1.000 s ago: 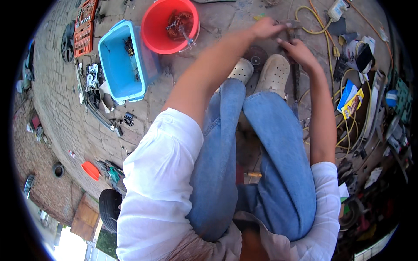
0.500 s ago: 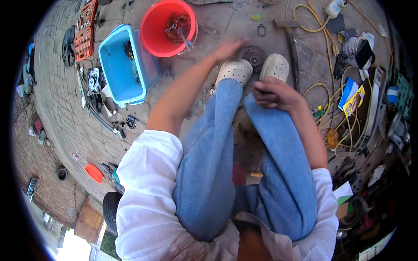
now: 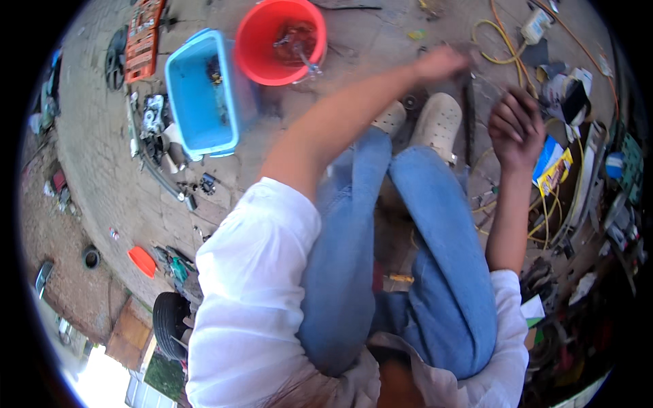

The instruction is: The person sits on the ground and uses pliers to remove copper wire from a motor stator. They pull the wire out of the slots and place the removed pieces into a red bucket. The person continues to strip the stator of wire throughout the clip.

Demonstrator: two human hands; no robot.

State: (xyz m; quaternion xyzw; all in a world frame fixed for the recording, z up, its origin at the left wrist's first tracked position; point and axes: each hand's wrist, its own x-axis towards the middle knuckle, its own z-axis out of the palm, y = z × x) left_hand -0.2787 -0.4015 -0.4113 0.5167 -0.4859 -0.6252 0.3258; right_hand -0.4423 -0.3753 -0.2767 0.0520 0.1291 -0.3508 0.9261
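Hammer (image 3: 469,121) on floor just beside right shoe (image 3: 437,126), handle showing. Long axis runs nearly straight away from person; head apparently at far end, lost in blur by left hand (image 3: 443,64). Left fingers blurred; cannot tell whether gripping. Right hand (image 3: 515,124) apart from handle, fingers curled, contents unclear. Risks, judged: hasty, one-handed hold near head could slip, handle swinging against shoe; looped yellow cable (image 3: 502,63) nearby could snag.

The left hand (image 3: 442,63) blurred near the hammer (image 3: 469,121), whose head I couldn't make out; the forearm (image 3: 340,105) partly hid one shoe (image 3: 390,121).
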